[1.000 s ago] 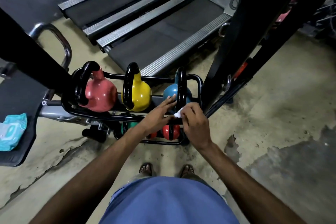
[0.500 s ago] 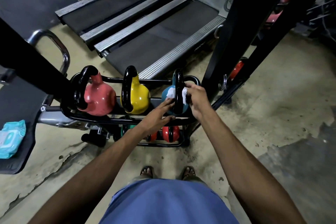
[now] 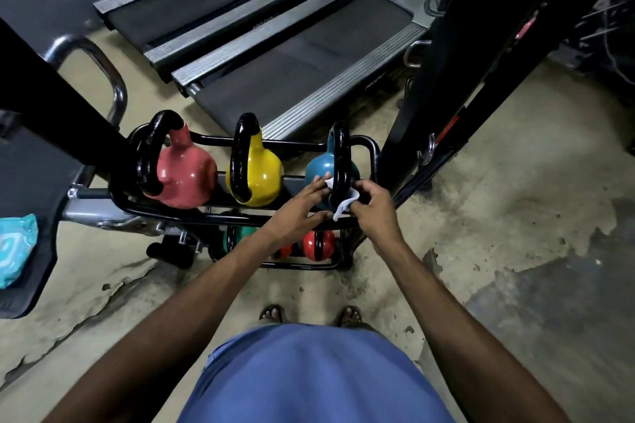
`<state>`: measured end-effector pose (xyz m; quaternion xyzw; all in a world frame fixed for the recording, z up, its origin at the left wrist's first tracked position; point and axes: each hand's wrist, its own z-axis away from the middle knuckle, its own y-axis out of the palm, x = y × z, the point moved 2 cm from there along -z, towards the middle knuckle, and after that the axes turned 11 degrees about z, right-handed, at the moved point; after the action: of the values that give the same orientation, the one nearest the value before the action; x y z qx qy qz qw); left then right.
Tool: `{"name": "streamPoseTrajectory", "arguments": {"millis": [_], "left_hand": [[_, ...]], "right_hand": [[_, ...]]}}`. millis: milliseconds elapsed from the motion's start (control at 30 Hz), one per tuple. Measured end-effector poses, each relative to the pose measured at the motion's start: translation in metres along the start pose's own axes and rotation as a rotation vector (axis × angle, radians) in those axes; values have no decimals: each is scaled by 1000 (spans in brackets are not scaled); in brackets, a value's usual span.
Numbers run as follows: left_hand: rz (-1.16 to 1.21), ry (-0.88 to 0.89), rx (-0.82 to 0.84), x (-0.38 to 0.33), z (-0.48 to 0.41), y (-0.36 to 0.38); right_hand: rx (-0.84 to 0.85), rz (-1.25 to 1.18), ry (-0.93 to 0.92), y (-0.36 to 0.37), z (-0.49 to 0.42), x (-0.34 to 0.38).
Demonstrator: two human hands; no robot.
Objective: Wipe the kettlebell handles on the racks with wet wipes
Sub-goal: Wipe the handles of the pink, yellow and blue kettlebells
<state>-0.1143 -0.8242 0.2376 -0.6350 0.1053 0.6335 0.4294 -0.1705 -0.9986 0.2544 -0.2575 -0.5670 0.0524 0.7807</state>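
Note:
A black rack (image 3: 369, 148) holds a pink kettlebell (image 3: 185, 175), a yellow kettlebell (image 3: 263, 168) and a blue kettlebell (image 3: 318, 166) on its top tier, each with a black handle. My right hand (image 3: 372, 206) pinches a white wet wipe (image 3: 343, 204) that wraps the near, lower part of the blue kettlebell's handle (image 3: 340, 154). My left hand (image 3: 300, 208) lies with straight fingers against the blue kettlebell's left side, fingertips touching the wipe. Small red (image 3: 318, 244) and green (image 3: 240, 233) kettlebells sit on the lower tier, partly hidden by my arm.
A teal wet-wipe pack (image 3: 15, 247) lies on a dark bench pad at the far left. Two treadmills (image 3: 292, 55) stand behind the rack. Black machine posts (image 3: 436, 62) rise close on the right, and a chrome bar (image 3: 103, 62) curves at the left. The floor is worn concrete.
My right hand slid the wipe from the upper part of the blue kettlebell's handle back down to its near lower end. My left hand stayed beside the bell.

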Motion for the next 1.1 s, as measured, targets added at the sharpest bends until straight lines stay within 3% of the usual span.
{"name": "streamPoseTrajectory", "arguments": {"millis": [167, 300, 433, 533, 667, 767, 833, 900, 967, 1100], "left_hand": [[-17, -39, -32, -4, 1, 0], [-13, -35, -52, -3, 1, 0], [-5, -3, -28, -1, -1, -1], [-2, 7, -13, 2, -2, 0], [38, 19, 15, 5, -3, -2], [81, 19, 17, 11, -2, -3], [117, 27, 6, 13, -1, -1], [146, 43, -8, 13, -1, 1], [141, 49, -11, 14, -1, 1], [85, 59, 24, 14, -5, -1]], "right_hand": [[31, -273, 133, -10, -12, 28], [92, -315, 143, -3, -11, 29], [47, -430, 332, 5, -35, 32], [136, -629, 500, 6, -62, 52], [98, -674, 557, 5, -93, 79], [-84, -404, 423, 15, -90, 78], [-298, -72, 214, 13, -73, 77], [-379, 262, -39, 9, -65, 85], [-307, 505, -159, 6, -79, 100], [29, 1079, -137, 11, -110, 138]]}}
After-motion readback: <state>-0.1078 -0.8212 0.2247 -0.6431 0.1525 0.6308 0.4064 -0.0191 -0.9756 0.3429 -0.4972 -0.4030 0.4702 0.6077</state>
